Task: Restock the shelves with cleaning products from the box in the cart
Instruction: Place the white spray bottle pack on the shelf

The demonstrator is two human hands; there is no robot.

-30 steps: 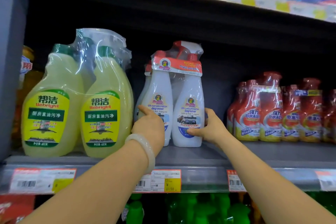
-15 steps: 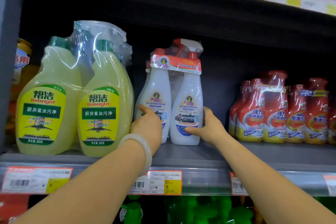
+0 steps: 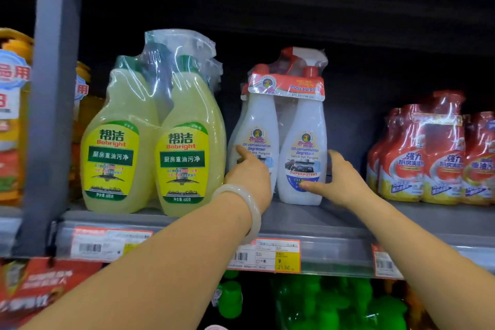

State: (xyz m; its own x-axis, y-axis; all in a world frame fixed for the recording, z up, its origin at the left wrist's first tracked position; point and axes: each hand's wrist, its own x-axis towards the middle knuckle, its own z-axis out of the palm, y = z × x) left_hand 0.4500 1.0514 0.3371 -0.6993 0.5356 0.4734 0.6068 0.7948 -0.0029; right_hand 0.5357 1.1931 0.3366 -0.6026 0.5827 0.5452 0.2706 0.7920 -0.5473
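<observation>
A shrink-wrapped twin pack of white degreaser bottles (image 3: 302,139) with red caps stands upright on the grey shelf (image 3: 316,225), about mid-frame. My left hand (image 3: 249,174), with a pale bangle on the wrist, rests its fingers against the pack's left bottle. On the pack's right side, my right hand (image 3: 340,182) has its thumb across the lower front label and fingers around the side. More white bottles show behind the pack. The cart and box are out of view.
A yellow-green Bebright twin pack (image 3: 152,147) stands close on the left. Red-and-yellow cleaner packs (image 3: 434,158) fill the right, with a gap between them and the white pack. A grey upright post (image 3: 53,104) is far left. Green bottles (image 3: 334,305) sit on the shelf below.
The view has shifted rightward across the shelf, so items sit further right in frame. Both hands stay pressed on the white twin pack, which stands in the same spot on the shelf.
</observation>
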